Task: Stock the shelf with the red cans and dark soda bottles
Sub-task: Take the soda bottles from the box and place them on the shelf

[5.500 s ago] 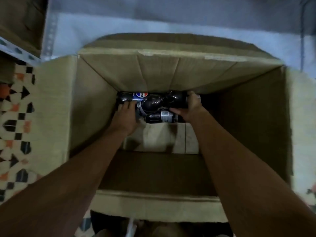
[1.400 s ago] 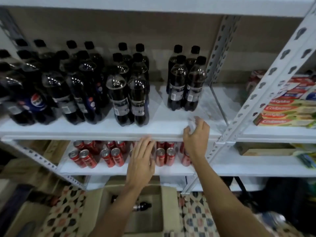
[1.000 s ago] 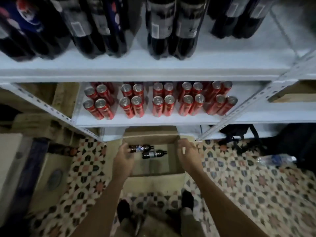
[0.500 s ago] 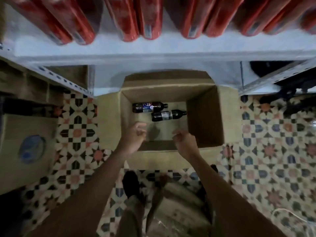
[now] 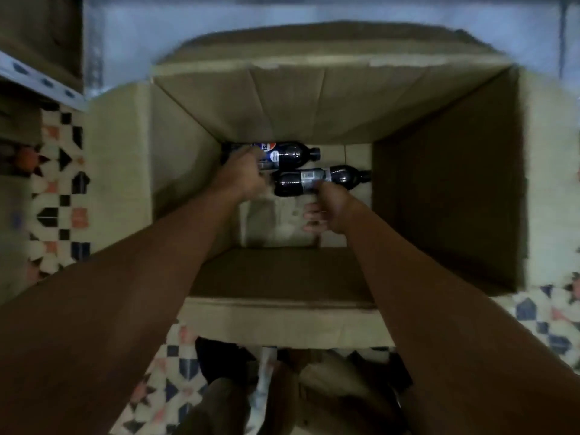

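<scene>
Both arms reach down into an open cardboard box (image 5: 314, 98) that stands on a patterned tile floor (image 5: 59, 189). Two dark soda bottles lie on their sides on the box bottom, against the far wall, caps pointing right.

The far bottle (image 5: 288, 154) carries a blue label with a red, white and blue logo. The left hand (image 5: 243, 174) lies over its left end, the base half; the fingers curl down onto it, but motion blur keeps me from telling whether they have actually closed around the bottle.

The near bottle (image 5: 320, 180) has a grey label and lies just beside the first, touching it or nearly so, shifted a little to the right. The right hand (image 5: 329, 204) sits at its near side, about at the label. Its fingers (image 5: 312, 216) are bent and spread loosely toward the box bottom, and they are not wrapped around the bottle.

The box flaps are folded outward on all four sides. At the upper left, a grey perforated shelf upright (image 5: 40, 78) crosses the corner. Below the box's near flap, the person's legs and dark shoes (image 5: 219, 362) show against the tiles.
</scene>
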